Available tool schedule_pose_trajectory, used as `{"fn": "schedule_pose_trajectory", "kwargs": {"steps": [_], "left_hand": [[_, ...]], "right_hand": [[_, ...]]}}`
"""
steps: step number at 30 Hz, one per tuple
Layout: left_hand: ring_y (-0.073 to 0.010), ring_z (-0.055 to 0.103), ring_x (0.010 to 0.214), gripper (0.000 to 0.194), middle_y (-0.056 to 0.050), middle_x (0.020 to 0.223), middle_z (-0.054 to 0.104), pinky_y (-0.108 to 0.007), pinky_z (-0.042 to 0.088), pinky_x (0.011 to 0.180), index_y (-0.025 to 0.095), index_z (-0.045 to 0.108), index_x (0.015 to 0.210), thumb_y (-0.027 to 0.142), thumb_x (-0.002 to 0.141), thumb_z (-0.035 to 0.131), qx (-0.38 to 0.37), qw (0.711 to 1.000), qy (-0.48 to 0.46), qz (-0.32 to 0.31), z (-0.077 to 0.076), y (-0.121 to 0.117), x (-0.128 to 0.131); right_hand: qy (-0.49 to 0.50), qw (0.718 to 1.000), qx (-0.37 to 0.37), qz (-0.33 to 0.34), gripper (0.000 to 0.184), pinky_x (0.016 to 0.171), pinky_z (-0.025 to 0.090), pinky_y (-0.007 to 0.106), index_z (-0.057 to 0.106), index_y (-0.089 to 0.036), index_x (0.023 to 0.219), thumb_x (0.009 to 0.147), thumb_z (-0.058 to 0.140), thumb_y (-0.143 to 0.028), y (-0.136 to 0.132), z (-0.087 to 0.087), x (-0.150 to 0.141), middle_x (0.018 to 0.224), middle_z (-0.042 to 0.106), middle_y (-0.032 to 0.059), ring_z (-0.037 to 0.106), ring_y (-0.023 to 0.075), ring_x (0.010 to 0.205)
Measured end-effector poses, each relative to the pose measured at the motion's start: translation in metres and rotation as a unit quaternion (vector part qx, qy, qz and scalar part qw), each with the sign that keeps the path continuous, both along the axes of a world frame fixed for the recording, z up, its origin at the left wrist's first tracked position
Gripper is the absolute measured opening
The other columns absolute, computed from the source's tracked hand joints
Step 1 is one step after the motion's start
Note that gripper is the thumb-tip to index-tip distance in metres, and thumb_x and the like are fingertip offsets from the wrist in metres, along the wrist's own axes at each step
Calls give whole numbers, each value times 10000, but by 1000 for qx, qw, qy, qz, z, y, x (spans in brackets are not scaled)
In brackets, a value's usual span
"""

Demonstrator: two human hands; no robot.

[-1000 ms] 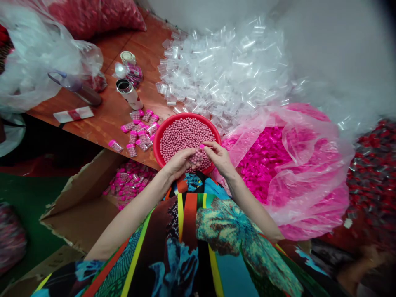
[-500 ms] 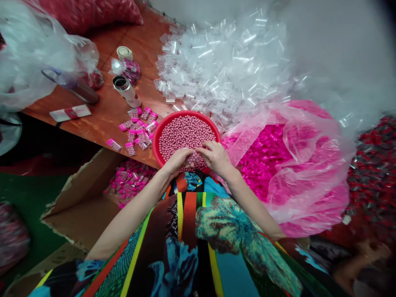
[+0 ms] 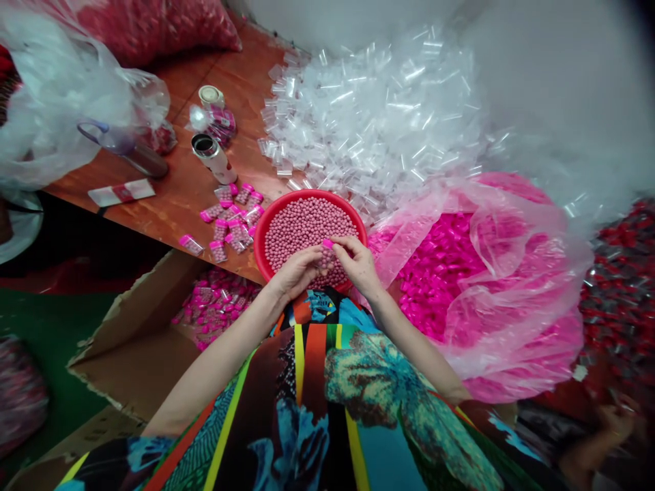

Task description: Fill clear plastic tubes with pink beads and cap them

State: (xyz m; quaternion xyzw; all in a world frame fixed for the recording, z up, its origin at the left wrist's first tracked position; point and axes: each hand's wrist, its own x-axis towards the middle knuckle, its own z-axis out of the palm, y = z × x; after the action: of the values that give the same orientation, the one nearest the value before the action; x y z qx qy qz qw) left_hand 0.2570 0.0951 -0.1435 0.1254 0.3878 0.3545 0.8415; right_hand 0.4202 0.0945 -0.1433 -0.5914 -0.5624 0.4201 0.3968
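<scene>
Over a red bowl (image 3: 259,254) of small pink balls (image 3: 306,224), both hands meet at a little clear bottle (image 3: 326,258) holding pink balls. My left hand (image 3: 297,271) is closed around the bottle's lower part. At its top sits a bright pink cap (image 3: 327,243), pinched by the thumb and fingers of my right hand (image 3: 359,264). Whether the cap is fully seated cannot be made out. Left of the bowl lie several filled, pink-capped bottles (image 3: 237,228). On the right, an open pink plastic bag (image 3: 522,327) holds loose pink caps (image 3: 440,266).
Clear empty bottles (image 3: 368,116) are heaped behind the bowl. A cardboard box (image 3: 133,327) below the table edge holds capped bottles (image 3: 217,303). An open flask (image 3: 215,158) and a lidded drink bottle (image 3: 138,155) stand at left. Another person's arm (image 3: 596,436) shows lower right.
A pink cap now shows on top of the bottle between my hands, where none was visible before. The whole scene has shifted slightly down and right.
</scene>
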Motion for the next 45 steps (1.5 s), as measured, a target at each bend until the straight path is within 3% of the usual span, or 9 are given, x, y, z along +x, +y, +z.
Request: {"fn": "schedule_pose_trajectory", "kwargs": {"steps": [9, 13, 17, 19, 24, 27, 30, 35, 45], "left_hand": [[-136, 579, 710, 160, -77, 864, 691, -246, 466, 618, 104, 740, 899, 214, 821, 653, -23, 997, -37, 61, 7, -1, 11], [-123, 572, 716, 147, -50, 839, 682, -237, 483, 671, 102, 737, 890, 170, 763, 706, 3, 996, -31, 81, 10, -4, 15], [-120, 588, 710, 208, -41, 825, 681, -227, 489, 689, 103, 731, 920, 170, 725, 750, 7, 998, -17, 68, 7, -7, 16], [-114, 586, 691, 221, -36, 799, 673, -217, 484, 681, 108, 729, 932, 195, 735, 775, 15, 998, -16, 54, 7, -8, 15], [-119, 588, 691, 243, -39, 750, 659, -212, 480, 686, 112, 737, 945, 284, 785, 796, 53, 998, -16, 36, 8, -9, 14], [-115, 602, 720, 279, -46, 821, 686, -215, 494, 722, 116, 748, 997, 276, 776, 809, 61, 997, -20, 44, 6, -10, 11], [-105, 621, 730, 345, -50, 900, 707, -215, 511, 727, 133, 747, 1077, 258, 765, 825, 53, 998, -13, 38, 3, -12, 10], [-126, 657, 750, 410, -49, 888, 702, -226, 539, 678, 142, 733, 1134, 260, 757, 843, 38, 999, -12, 15, 3, -14, 10], [-97, 609, 696, 328, -35, 843, 680, -205, 508, 673, 125, 735, 1029, 259, 747, 834, 35, 998, -5, 42, 11, -15, 15]], "right_hand": [[-86, 993, 72, 41, 227, 928, 530, 381, 704, -210, 1065, 998, 496, -272, -4, 8, -2, 1012, 687, 81, 640, 207, 995], [-146, 979, 91, 106, 262, 981, 520, 425, 627, -165, 1190, 985, 527, -295, -10, 10, -2, 1114, 637, 131, 610, 250, 1083], [-226, 959, 72, 154, 579, 1023, 506, 502, 519, -139, 1325, 848, 743, -381, -14, 10, -2, 1208, 571, 166, 558, 321, 1163], [-238, 955, 67, 161, 601, 1022, 508, 514, 505, -149, 1335, 836, 758, -368, -14, 10, -3, 1204, 567, 162, 557, 326, 1160], [-220, 961, 76, 151, 580, 1046, 495, 526, 512, -167, 1359, 847, 743, -315, -16, 11, -4, 1217, 577, 162, 553, 329, 1190], [-152, 978, 81, 120, 529, 1078, 482, 491, 547, -175, 1365, 892, 700, -355, -19, 12, -2, 1254, 591, 159, 560, 299, 1221], [-72, 993, 57, 70, 288, 1005, 528, 419, 675, -227, 1219, 986, 558, -349, -19, 13, 2, 1142, 677, 99, 639, 229, 1097], [3, 999, 10, -33, 217, 931, 559, 394, 765, -234, 1042, 951, 612, -357, -19, 10, 3, 1032, 748, 64, 690, 213, 992], [-104, 987, 87, 82, 256, 977, 552, 452, 731, -244, 1111, 1001, 507, -299, -18, 19, 10, 1087, 727, 93, 667, 234, 1059]]}}
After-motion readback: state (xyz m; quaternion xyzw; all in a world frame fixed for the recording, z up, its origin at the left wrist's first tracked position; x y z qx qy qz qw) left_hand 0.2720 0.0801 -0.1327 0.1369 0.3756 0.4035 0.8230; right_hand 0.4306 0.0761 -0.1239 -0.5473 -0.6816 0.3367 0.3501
